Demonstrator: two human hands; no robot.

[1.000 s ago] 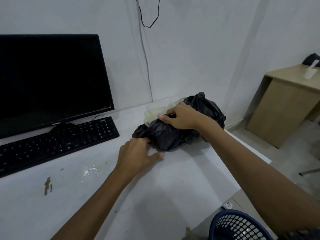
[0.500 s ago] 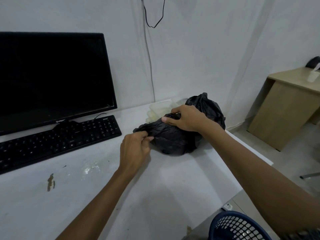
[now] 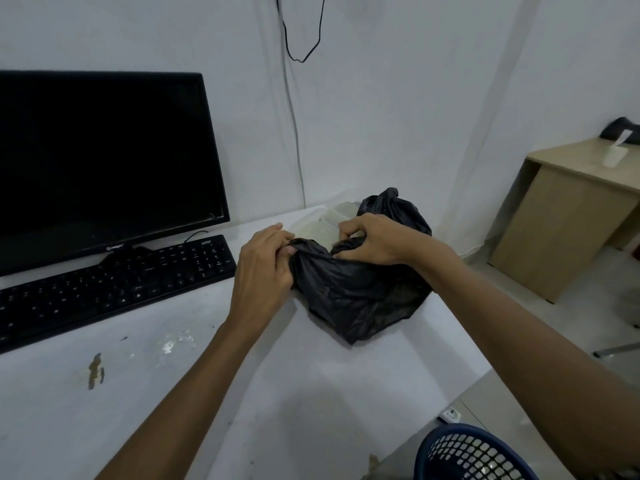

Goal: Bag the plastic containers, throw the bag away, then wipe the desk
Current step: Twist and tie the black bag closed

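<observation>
Gripping the rim of a crumpled black plastic bag [image 3: 360, 299], both hands are clamped on it from opposite sides: the left hand [image 3: 265, 268] pinches a fold at the bag's left edge, while the right hand [image 3: 372, 242] curls its fingers over the edge on the right, so the mouth is held between them. Just behind the hands, pale translucent plastic containers [image 3: 325, 225] sit stacked on the white worktop [image 3: 311, 393], touching the bag's far side (whether any part of them is already inside cannot be told). Left of the bag lies a black computer keyboard [image 3: 114, 285], and behind it stands a black flat monitor [image 3: 100, 161] with a dark screen. On the near left of the worktop are a brown smear [image 3: 95, 370] and some whitish crumbs [image 3: 173, 344]. Below the worktop's right corner, a dark blue mesh waste basket [image 3: 467, 452] stands on the floor. A light wooden side desk [image 3: 568, 216] stands well apart at far right.
</observation>
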